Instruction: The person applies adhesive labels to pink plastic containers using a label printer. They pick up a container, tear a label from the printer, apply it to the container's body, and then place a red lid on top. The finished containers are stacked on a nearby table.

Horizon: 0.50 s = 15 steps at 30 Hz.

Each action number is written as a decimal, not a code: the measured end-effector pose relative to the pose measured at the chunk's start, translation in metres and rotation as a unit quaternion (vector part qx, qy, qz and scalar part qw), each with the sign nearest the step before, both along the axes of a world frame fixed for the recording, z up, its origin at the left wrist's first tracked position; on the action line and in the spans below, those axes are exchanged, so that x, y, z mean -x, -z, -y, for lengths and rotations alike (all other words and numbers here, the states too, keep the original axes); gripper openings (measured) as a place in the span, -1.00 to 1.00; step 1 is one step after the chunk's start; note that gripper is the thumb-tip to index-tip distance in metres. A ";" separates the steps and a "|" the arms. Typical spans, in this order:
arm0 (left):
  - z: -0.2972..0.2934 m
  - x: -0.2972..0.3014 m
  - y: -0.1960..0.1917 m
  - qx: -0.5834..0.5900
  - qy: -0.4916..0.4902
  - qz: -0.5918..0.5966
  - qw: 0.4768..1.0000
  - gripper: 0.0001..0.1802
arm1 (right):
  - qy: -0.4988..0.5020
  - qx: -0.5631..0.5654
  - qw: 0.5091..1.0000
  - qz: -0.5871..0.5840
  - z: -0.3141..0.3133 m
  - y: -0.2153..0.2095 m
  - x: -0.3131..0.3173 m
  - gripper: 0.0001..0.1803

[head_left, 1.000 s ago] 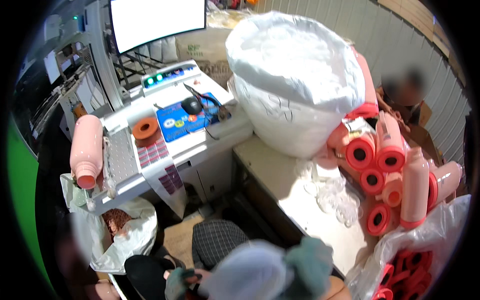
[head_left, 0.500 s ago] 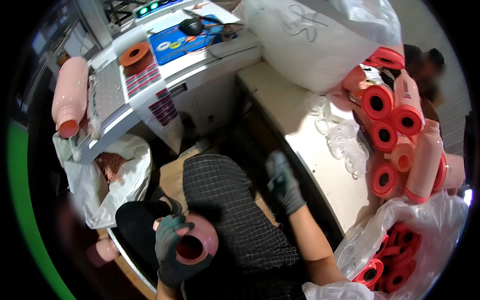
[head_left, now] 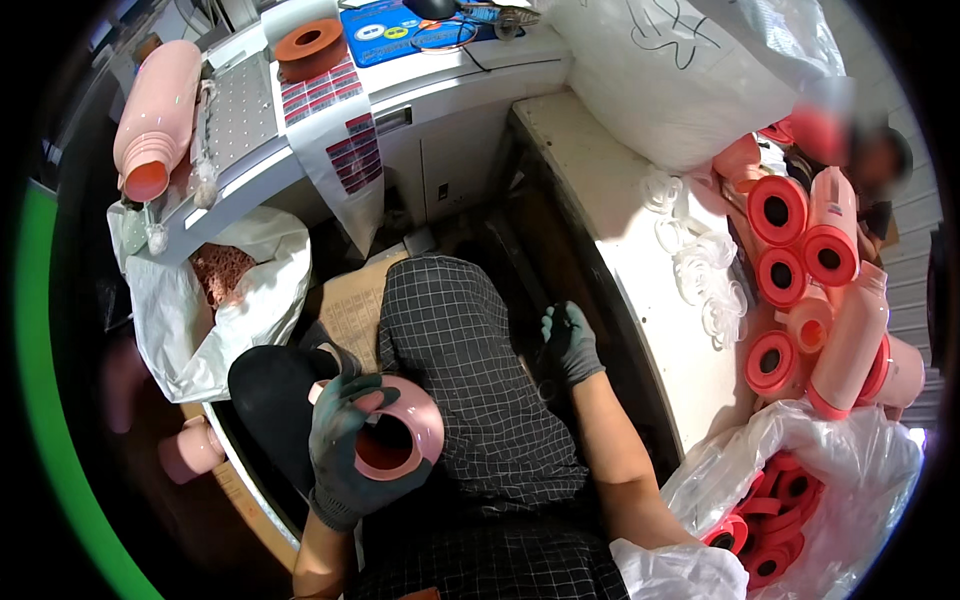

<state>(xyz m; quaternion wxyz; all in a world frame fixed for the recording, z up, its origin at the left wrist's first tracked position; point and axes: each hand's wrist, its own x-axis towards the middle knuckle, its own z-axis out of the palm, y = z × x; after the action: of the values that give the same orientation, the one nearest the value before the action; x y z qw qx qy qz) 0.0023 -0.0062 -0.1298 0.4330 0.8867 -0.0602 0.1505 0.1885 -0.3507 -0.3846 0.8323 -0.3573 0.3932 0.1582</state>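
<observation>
My left hand (head_left: 350, 450), in a dark glove, grips a pink plastic cup-shaped part (head_left: 400, 435) with its open mouth facing up, low over my lap. My right hand (head_left: 570, 342), also gloved, hovers beside the white table's edge (head_left: 640, 300) with fingers loosely curled; nothing shows in it. On that table lie several clear plastic rings (head_left: 705, 275) and a pile of pink bottles with red caps (head_left: 815, 270).
A large white sack (head_left: 690, 70) sits at the table's far end. A bag of red caps (head_left: 790, 505) is at lower right. To the left are a pink bottle (head_left: 155, 115) on a bench, a white bag of reddish scraps (head_left: 225, 275), and an orange tape roll (head_left: 310, 45).
The view has tilted further down toward my lap. My left hand has brought the pink part up and closer. My right hand has dropped lower, next to the table's edge.
</observation>
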 end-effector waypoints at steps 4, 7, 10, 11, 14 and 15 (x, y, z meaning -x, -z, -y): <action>0.011 -0.015 -0.009 0.007 0.014 -0.032 0.999 -0.15 | -0.083 0.039 0.996 0.008 0.006 -0.019 0.011 -0.86; 0.007 -0.005 -0.008 -0.024 -0.005 -0.087 0.996 -0.08 | -0.171 0.313 0.915 0.191 0.005 -0.040 0.021 -0.77; 0.001 -0.004 0.000 -0.009 0.015 -0.015 1.000 -0.04 | -0.239 0.394 0.859 0.221 -0.007 -0.120 0.020 -0.76; 0.000 -0.004 0.006 0.004 0.018 0.009 1.000 -0.03 | -0.273 0.435 0.832 0.210 -0.009 -0.150 0.021 -0.74; -0.003 -0.007 0.002 -0.051 0.041 0.023 0.998 0.01 | -0.105 0.549 0.745 0.364 0.009 -0.179 0.018 -0.71; -0.005 -0.006 -0.001 -0.085 0.043 0.021 0.995 0.02 | -0.126 0.628 0.689 0.339 0.020 -0.197 0.007 -0.80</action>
<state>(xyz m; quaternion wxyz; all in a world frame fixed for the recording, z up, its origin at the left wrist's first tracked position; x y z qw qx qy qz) 0.0083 -0.0013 -0.1293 0.3610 0.9135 -0.1198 0.1447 0.1815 -0.3707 -0.1878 0.4622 -0.8722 0.0427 -0.1544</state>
